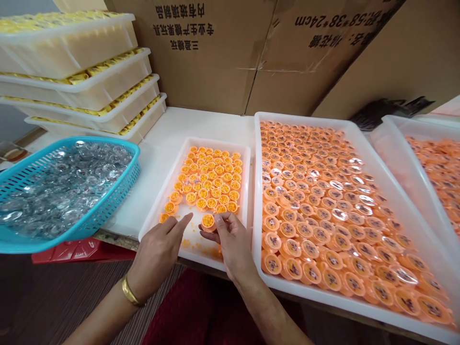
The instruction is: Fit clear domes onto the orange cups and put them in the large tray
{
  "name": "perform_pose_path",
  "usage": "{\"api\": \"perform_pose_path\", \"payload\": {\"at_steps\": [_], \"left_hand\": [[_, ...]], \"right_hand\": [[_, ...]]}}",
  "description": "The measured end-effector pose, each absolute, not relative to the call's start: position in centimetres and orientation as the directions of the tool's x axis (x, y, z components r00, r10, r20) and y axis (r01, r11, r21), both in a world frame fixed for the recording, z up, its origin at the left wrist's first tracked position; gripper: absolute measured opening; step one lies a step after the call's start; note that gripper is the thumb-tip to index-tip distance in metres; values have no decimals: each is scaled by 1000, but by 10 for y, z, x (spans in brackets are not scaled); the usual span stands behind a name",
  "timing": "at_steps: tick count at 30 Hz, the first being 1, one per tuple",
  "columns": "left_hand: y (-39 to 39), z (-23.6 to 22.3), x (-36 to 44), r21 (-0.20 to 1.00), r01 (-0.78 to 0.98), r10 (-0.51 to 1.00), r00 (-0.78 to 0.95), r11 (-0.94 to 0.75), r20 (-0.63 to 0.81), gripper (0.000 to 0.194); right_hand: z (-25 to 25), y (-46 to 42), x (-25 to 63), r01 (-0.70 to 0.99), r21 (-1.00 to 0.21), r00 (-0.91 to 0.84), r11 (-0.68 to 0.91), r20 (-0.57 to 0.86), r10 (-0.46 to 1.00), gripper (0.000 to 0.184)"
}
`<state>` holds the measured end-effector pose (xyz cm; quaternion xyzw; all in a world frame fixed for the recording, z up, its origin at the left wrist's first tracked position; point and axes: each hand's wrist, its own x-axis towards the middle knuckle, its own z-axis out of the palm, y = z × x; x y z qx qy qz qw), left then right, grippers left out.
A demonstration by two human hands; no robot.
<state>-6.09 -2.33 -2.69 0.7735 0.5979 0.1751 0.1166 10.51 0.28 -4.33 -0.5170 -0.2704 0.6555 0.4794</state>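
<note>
My right hand (232,244) pinches a small orange cup (208,221) between thumb and fingers. The cup is tilted towards me and full of small yellow balls. To its left is my left hand (158,249), with a gold bangle at the wrist. Its index finger stretches towards the cup without touching it, and I see nothing held there; the thumb is hidden. Both hands are over the near end of a small white tray (247,160). Rows of similar uncovered orange cups (207,185) fill its far part, and loose yellow balls lie on its floor.
At left, a blue basket (134,158) holds clear plastic domes (72,187). Stacked white trays (108,96) with yellow packets rise behind it. A large white tray (257,191) at right holds orange cups with printed lids (323,215); another tray (395,129) adjoins. Cardboard boxes (215,72) line the back.
</note>
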Motion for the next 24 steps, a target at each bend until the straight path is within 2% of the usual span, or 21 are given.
{"api": "perform_pose_path", "payload": {"at_steps": [1, 3, 4, 6, 8, 11, 20, 24], "left_hand": [[-22, -25, -60, 519, 834, 982, 140, -186, 126, 38], [-18, -21, -54, 779, 627, 1000, -12, -3, 14, 36], [-15, -19, -50, 872, 480, 996, -53, 92, -75, 35], [-10, -18, -41, 956, 174, 971, -70, 237, -229, 32], [-6, -19, -31, 950, -67, 949, -61, 306, -310, 30], [-2, -21, -17, 900, -262, 926, -48, 350, -374, 31], [1, -26, -1, 881, -311, 909, -103, 357, -404, 32], [2, -26, -5, 850, -392, 913, -52, 353, -404, 30]], "right_hand": [[-44, 3, 105, -358, -848, -11, -391, -415, 910, 27], [-44, 3, 105, -378, -840, -25, -389, -410, 912, 27], [-45, 3, 105, -386, -837, -33, -387, -407, 913, 26], [-45, 3, 105, -392, -838, -46, -380, -395, 918, 25], [-45, 3, 105, -393, -845, -51, -363, -374, 926, 24], [-47, 3, 106, -385, -864, -41, -325, -336, 941, 23], [-48, 4, 106, -319, -902, 18, -290, -312, 950, 23], [-49, 4, 107, -339, -900, 16, -273, -295, 955, 24]]}}
